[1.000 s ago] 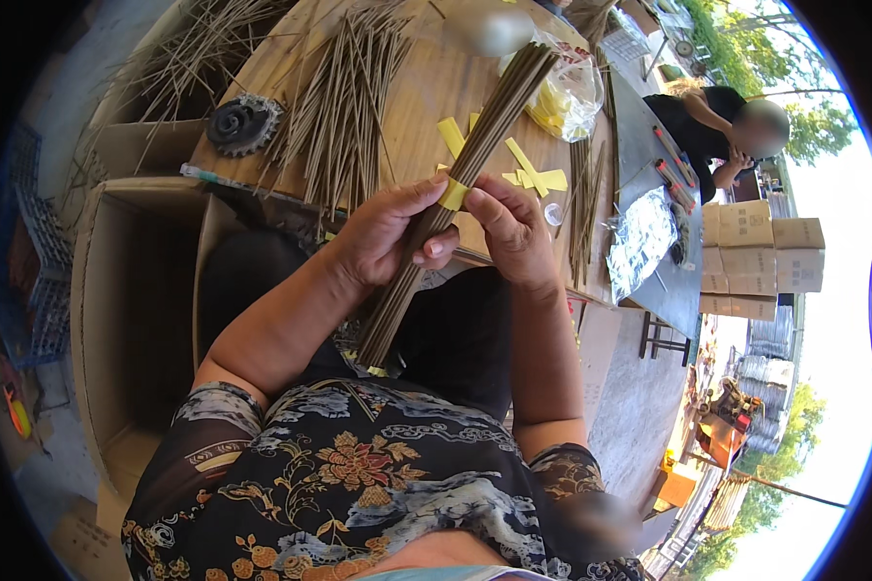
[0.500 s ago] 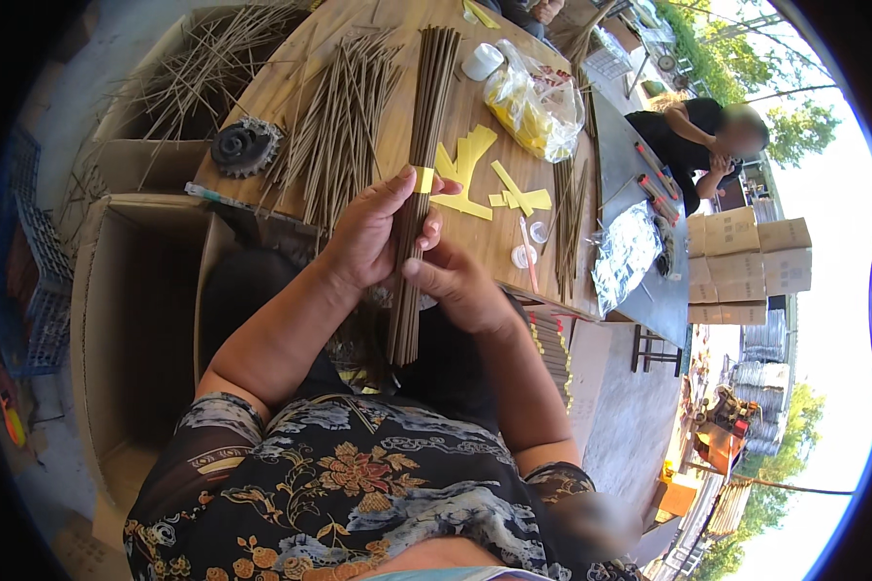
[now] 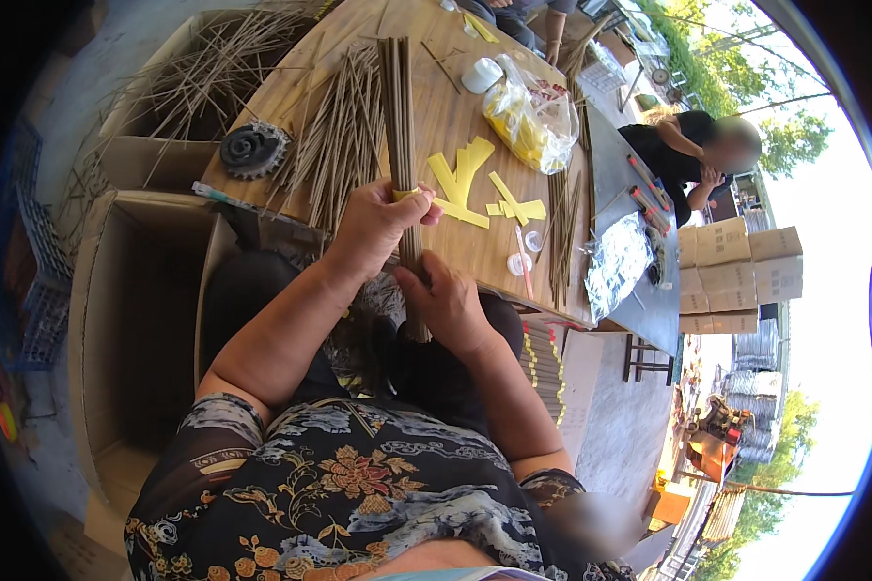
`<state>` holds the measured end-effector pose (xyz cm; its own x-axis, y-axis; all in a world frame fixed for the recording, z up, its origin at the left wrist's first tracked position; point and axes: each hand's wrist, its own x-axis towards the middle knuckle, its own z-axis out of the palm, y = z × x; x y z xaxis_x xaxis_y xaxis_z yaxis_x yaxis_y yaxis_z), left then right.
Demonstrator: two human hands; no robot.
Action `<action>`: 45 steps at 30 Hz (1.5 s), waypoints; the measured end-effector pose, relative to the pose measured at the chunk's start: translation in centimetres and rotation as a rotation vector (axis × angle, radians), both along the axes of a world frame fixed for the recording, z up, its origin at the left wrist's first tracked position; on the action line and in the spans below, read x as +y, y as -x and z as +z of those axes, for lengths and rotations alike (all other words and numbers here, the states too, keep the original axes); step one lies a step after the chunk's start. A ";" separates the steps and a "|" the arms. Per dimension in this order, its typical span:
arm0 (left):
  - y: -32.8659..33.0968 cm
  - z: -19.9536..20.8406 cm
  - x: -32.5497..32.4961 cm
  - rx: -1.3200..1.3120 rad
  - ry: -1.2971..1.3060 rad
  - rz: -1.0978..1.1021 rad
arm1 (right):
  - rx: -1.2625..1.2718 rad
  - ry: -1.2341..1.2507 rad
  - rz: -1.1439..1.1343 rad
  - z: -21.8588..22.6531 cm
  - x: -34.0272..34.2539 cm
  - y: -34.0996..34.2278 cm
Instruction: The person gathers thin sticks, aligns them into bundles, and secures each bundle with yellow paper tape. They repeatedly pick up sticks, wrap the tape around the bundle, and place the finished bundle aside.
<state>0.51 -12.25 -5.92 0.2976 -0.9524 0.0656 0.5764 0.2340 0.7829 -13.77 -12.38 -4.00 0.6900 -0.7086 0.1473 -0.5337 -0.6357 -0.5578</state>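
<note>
Upright before me stands a tight bundle of thin brown incense sticks (image 3: 397, 107), over the table's near edge. My left hand (image 3: 370, 230) is closed around its middle, with thumb and fingers at a yellow paper band (image 3: 404, 194) that goes round the sticks and is partly hidden by them. Lower down, my right hand (image 3: 448, 302) grips the same bundle, its thumb across the front. Just right of the bundle, loose yellow paper strips (image 3: 467, 176) lie on the wooden table (image 3: 455, 107). Many loose sticks (image 3: 344, 136) lie to the left.
A black toothed wheel (image 3: 254, 150) sits at the table's left edge. Beyond the strips are a white tub (image 3: 482, 75) and a plastic bag (image 3: 533, 116) with yellow contents. An open cardboard box (image 3: 145, 320) stands left of me. A person (image 3: 693, 145) sits to the right.
The bundle has shifted left and stands more upright. My left hand has turned, its fingers now wrapped over the yellow band. My right hand still holds the lower part.
</note>
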 end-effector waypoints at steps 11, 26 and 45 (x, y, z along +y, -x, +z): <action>-2.0 0.8 0.1 0.371 -0.008 -0.054 | -0.039 -0.352 0.055 1.4 -1.5 -1.5; -5.2 0.3 -0.2 0.507 0.215 -0.317 | -0.266 -1.185 0.024 0.8 0.6 -2.9; -5.6 1.3 0.2 0.370 0.086 -0.048 | -0.071 -0.898 -0.007 -1.1 1.6 -2.3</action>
<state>6.13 -12.07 -4.66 0.2710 -0.9617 0.0419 0.8284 0.2552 0.4986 -11.50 -10.79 -5.10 0.6954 -0.5820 -0.4216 -0.4812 0.0586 -0.8746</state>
